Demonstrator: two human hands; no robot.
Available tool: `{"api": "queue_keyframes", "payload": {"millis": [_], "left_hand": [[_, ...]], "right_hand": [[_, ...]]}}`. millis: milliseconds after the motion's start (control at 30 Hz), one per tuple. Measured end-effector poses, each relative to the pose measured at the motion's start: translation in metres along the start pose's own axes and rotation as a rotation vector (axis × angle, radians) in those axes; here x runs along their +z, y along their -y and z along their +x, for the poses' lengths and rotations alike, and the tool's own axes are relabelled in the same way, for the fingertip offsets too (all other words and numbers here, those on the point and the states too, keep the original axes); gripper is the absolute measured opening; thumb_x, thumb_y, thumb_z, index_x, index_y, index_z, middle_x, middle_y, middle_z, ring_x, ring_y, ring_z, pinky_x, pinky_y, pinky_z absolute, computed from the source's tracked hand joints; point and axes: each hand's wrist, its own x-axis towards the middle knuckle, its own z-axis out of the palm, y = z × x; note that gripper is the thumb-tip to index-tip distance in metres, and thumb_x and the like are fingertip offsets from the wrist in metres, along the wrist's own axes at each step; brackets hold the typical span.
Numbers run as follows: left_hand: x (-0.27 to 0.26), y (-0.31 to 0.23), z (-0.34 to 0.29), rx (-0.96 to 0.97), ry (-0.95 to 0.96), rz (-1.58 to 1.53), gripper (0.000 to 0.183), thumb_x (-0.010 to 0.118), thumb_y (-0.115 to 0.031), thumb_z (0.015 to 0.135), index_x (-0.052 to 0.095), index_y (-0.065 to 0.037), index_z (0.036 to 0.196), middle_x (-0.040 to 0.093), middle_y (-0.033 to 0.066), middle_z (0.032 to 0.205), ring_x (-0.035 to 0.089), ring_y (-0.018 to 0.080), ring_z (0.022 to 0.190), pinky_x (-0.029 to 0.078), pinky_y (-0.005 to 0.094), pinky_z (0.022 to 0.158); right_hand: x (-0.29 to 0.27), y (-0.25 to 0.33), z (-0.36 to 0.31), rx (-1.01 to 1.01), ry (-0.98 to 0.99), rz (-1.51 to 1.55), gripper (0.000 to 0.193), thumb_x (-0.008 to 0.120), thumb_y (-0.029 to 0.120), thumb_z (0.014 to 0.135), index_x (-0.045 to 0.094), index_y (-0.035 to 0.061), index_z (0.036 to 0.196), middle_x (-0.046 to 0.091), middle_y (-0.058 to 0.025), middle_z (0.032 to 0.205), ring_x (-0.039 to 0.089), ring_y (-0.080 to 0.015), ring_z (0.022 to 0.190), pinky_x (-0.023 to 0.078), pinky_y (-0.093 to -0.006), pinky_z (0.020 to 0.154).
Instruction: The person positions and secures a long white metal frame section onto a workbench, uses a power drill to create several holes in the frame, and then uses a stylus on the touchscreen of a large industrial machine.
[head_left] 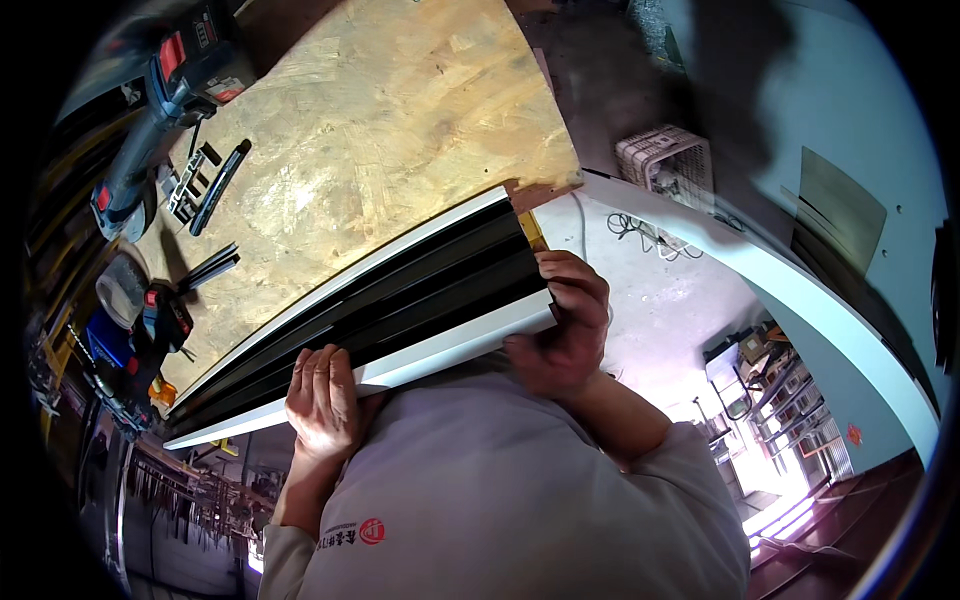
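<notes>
A long channelled profile (410, 300), black inside with white edges, lies slantwise along the near edge of the wooden board tabletop (400, 110). It runs from the far right end down to the lower left, close against my body. My left hand (325, 405) grips its near white edge around the middle, fingers over the top and thumb hidden underneath. At the profile's right end, my right hand (570, 325) is closed around the corner, its fingers bent over the end and its thumb at the lower edge.
On the table's left lie a large cordless power tool (135, 165), small metal pieces (187, 185), a slim black bar (220, 188), a cordless drill (165, 315) and a whitish roll (122, 285). Beyond the right edge, a plastic crate (665, 165) and a cable (650, 235) are on the floor.
</notes>
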Motion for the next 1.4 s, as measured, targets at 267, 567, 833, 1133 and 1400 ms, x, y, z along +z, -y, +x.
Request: {"api": "queue_keyframes", "payload": {"millis": [267, 567, 833, 1133, 1400], "left_hand": [[0.008, -0.003, -0.012, -0.026, 0.005, -0.04, 0.07, 0.08, -0.041, 0.087, 0.054, 0.008, 0.129, 0.066, 0.0282, 0.116, 0.068, 0.0451, 0.105, 0.054, 0.0594, 0.1], [0.008, -0.003, -0.01, -0.034, -0.006, -0.026, 0.067, 0.079, -0.041, 0.087, 0.056, 0.009, 0.125, 0.067, 0.027, 0.113, 0.068, 0.0441, 0.103, 0.054, 0.0584, 0.1], [0.0, 0.003, 0.002, 0.017, -0.047, -0.006, 0.061, 0.081, -0.036, 0.087, 0.058, 0.01, 0.121, 0.069, 0.0254, 0.106, 0.072, 0.041, 0.095, 0.059, 0.0548, 0.092], [-0.019, 0.029, 0.025, -0.041, -0.028, -0.173, 0.066, 0.088, -0.046, 0.077, 0.063, 0.003, 0.115, 0.064, 0.0188, 0.084, 0.064, 0.0393, 0.071, 0.051, 0.046, 0.064], [-0.019, 0.027, 0.026, -0.052, -0.009, -0.167, 0.065, 0.085, -0.049, 0.081, 0.063, 0.002, 0.114, 0.064, 0.0178, 0.082, 0.066, 0.0377, 0.071, 0.051, 0.0459, 0.061]], "right_hand": [[-0.001, 0.001, -0.006, -0.01, -0.012, -0.024, 0.062, 0.083, 0.013, 0.085, 0.048, 0.0043, 0.136, 0.051, -0.0209, 0.133, 0.057, -0.0401, 0.124, 0.049, -0.0535, 0.108], [-0.002, 0.001, -0.001, -0.074, -0.019, -0.067, 0.06, 0.081, 0.01, 0.086, 0.048, 0.0037, 0.136, 0.054, -0.0234, 0.133, 0.058, -0.041, 0.121, 0.051, -0.0544, 0.104], [-0.003, 0.006, 0.007, -0.077, 0.009, -0.051, 0.06, 0.077, 0.007, 0.088, 0.048, 0.0018, 0.14, 0.052, -0.0264, 0.137, 0.056, -0.0405, 0.126, 0.048, -0.0531, 0.107], [0.017, 0.015, 0.044, -0.056, -0.127, -0.114, 0.052, 0.082, 0.004, 0.08, 0.059, -0.0058, 0.126, 0.061, -0.025, 0.123, 0.064, -0.0329, 0.107, 0.055, -0.0399, 0.089], [0.016, 0.0, 0.033, -0.054, -0.237, 0.002, 0.071, 0.089, 0.027, 0.083, 0.054, -0.0071, 0.136, 0.06, -0.0235, 0.126, 0.062, -0.0347, 0.111, 0.052, -0.0416, 0.095]]}}
